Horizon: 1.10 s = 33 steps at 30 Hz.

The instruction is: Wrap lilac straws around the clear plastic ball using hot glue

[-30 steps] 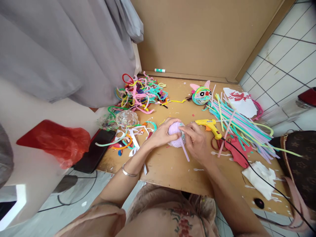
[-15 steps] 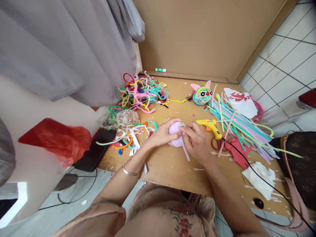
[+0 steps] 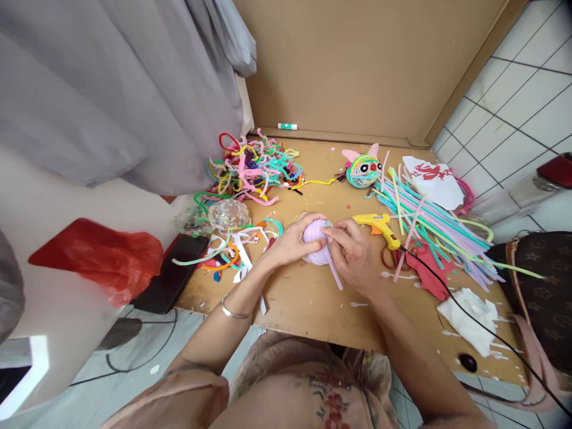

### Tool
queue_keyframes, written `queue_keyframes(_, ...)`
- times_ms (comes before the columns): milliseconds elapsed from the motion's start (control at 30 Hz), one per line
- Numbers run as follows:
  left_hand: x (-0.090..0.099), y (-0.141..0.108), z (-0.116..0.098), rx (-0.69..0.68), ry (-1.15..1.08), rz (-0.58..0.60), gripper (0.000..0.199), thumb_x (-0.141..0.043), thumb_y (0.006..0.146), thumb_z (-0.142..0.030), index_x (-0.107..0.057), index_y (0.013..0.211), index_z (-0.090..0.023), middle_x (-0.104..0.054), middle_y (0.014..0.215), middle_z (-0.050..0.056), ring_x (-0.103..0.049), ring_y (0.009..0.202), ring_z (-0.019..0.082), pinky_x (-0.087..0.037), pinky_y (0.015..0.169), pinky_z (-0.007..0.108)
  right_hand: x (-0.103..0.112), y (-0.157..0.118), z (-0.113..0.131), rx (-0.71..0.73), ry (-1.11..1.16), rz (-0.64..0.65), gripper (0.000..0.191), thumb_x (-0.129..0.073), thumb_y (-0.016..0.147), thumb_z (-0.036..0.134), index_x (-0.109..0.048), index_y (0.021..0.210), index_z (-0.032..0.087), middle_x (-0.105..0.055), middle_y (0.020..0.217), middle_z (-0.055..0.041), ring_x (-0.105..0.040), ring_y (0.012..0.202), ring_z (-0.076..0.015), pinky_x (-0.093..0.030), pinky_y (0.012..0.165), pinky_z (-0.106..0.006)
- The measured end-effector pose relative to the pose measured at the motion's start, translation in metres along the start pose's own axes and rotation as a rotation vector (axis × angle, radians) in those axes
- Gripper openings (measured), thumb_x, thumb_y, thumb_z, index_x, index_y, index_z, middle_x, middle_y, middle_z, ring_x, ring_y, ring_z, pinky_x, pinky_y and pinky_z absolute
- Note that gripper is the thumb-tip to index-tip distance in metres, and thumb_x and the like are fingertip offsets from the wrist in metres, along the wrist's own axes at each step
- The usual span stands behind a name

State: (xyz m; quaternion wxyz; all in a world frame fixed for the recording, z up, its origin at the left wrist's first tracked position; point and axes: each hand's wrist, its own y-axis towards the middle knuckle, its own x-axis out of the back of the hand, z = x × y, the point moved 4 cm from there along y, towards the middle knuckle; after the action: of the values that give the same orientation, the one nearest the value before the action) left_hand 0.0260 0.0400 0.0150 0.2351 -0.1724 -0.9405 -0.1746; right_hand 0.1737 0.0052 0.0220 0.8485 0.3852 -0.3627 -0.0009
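Observation:
In the middle of the table, a ball wrapped in lilac pipe cleaner (image 3: 316, 233) sits in my left hand (image 3: 297, 238), whose fingers curl over its top and side. My right hand (image 3: 351, 250) pinches at the ball's right side, thumb and fingertips pressed on a lilac pipe cleaner. Its loose end (image 3: 336, 275) hangs down toward me. A small pale green patch shows near the right fingertips. Just right of that hand lies a yellow hot glue gun (image 3: 379, 226) with a black cord.
Tangled pipe cleaners (image 3: 250, 167) lie at the back left, near a clear faceted ball (image 3: 229, 213). A finished pig-eared ball (image 3: 363, 171) and straight pipe cleaners (image 3: 429, 214) are at the right, with red felt (image 3: 431, 268), tissue (image 3: 469, 319) and a brown bag (image 3: 540, 292).
Both hands stay on the lilac ball with almost the same grip. The whole view has shifted slightly; nothing else has visibly moved.

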Motion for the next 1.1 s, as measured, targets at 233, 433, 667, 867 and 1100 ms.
queue_keyframes(233,0.0,0.0,-0.001,0.006,-0.003,0.001,0.044,-0.06,0.077,-0.029,-0.055,0.119,-0.017,-0.057,0.118,0.009,-0.056,0.111,0.023,-0.044,0.103,0.039,0.001,0.0,0.001,-0.009,0.014,0.006,0.029,-0.043,0.09,0.012,-0.067,0.104,0.022,-0.056,0.093,-0.0061,-0.057,0.079,-0.0155,-0.046,0.066,-0.029)
queue_keyframes(433,-0.001,0.0,0.003,-0.007,0.002,-0.005,0.045,-0.06,0.077,-0.031,-0.055,0.12,-0.018,-0.057,0.12,0.009,-0.055,0.113,0.024,-0.042,0.103,0.04,0.006,0.005,0.003,-0.042,0.085,-0.05,0.029,-0.043,0.089,0.012,-0.067,0.104,0.021,-0.056,0.091,-0.0059,-0.058,0.081,-0.0169,-0.047,0.068,-0.03)
queue_keyframes(667,-0.001,0.0,0.003,-0.001,-0.003,0.002,0.045,-0.06,0.077,-0.03,-0.054,0.12,-0.018,-0.056,0.119,0.009,-0.055,0.111,0.023,-0.043,0.101,0.039,0.003,0.003,0.001,-0.041,0.085,0.003,0.032,-0.042,0.088,0.009,-0.068,0.102,0.021,-0.055,0.094,-0.0065,-0.057,0.082,-0.017,-0.047,0.069,-0.031)
queue_keyframes(867,0.0,0.0,0.002,0.011,0.008,0.008,0.045,-0.06,0.077,-0.031,-0.055,0.119,-0.018,-0.057,0.118,0.008,-0.055,0.112,0.023,-0.043,0.103,0.039,0.011,0.007,-0.001,-0.063,0.126,-0.056,0.019,-0.049,0.086,0.014,-0.066,0.091,0.021,-0.056,0.086,-0.0043,-0.056,0.076,-0.0156,-0.045,0.065,-0.029)
queue_keyframes(1100,0.001,0.001,0.004,0.011,-0.002,0.016,0.049,-0.059,0.075,-0.029,-0.054,0.122,-0.016,-0.055,0.119,0.009,-0.053,0.114,0.025,-0.041,0.105,0.04,0.015,0.008,-0.007,-0.223,0.202,0.376,0.021,-0.07,0.074,0.031,-0.057,0.064,0.018,-0.056,0.06,0.0028,-0.046,0.053,-0.0088,-0.033,0.052,-0.023)
